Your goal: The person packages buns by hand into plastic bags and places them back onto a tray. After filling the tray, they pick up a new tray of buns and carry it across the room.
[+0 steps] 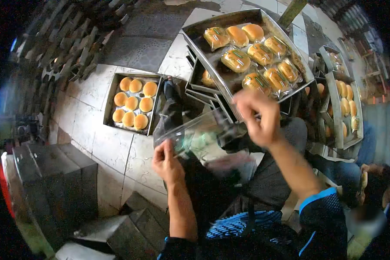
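My left hand (168, 164) pinches the left edge of a clear plastic bag (201, 138). The bag spreads above my lap, with green print showing and its lower part blurred by motion. My right hand (261, 118) is raised beside the near rim of a large metal tray (213, 69), fingers curled and smeared. Whether anything sits between those fingers is too blurred to make out. Inside the tray lie several buns, most wrapped in clear printed bags, such as one wrapped bun (235, 60); an unwrapped bun (253, 32) is at the back.
On the tiled floor to the left sits a smaller tray (111, 106) of unwrapped buns. More trays are stacked beneath the large one. At right stand further bun trays (339, 113) near another person (375, 186). Dark metal boxes (54, 177) occupy the lower left.
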{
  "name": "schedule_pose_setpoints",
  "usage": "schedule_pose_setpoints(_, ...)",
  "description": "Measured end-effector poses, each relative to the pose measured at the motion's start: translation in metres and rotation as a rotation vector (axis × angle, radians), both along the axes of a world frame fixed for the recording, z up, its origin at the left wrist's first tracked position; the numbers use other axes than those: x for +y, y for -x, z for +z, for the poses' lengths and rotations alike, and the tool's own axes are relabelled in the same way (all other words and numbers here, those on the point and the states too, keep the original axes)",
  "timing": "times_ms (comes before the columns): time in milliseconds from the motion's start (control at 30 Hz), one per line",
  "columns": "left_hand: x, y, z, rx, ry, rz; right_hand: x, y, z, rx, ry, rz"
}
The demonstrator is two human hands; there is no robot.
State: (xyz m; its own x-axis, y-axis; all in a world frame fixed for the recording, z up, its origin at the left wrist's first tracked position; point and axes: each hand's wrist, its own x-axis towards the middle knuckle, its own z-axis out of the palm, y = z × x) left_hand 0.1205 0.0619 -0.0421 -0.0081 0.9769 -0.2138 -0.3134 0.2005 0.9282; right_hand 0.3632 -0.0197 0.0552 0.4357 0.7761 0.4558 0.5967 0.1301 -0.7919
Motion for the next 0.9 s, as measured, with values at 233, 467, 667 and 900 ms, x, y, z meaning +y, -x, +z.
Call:
schedule_pose_setpoints(233, 0.024, 0.028, -0.018, -0.226, 0.074, -0.063, 0.167, -0.311, -0.101, -0.309, 0.842, -0.442)
schedule_pose_setpoints(467, 0.030, 0.019, -0.011, -0.276, 0.028, -0.020, 0.224, -0.394, -0.100, -0.089, 0.855, -0.648)
schedule_pose_setpoints(667, 0.029, 0.020, -0.002, -0.146, 0.141, 0.011, 0.156, -0.324, -0.074, 0.662, 0.401, -0.720)
schedule_pose_setpoints(900, 0.022, 0.013, -0.024, -0.283, 0.058, -0.039, 0.044, -0.218, -0.045, 1.344, -0.315, -0.341)
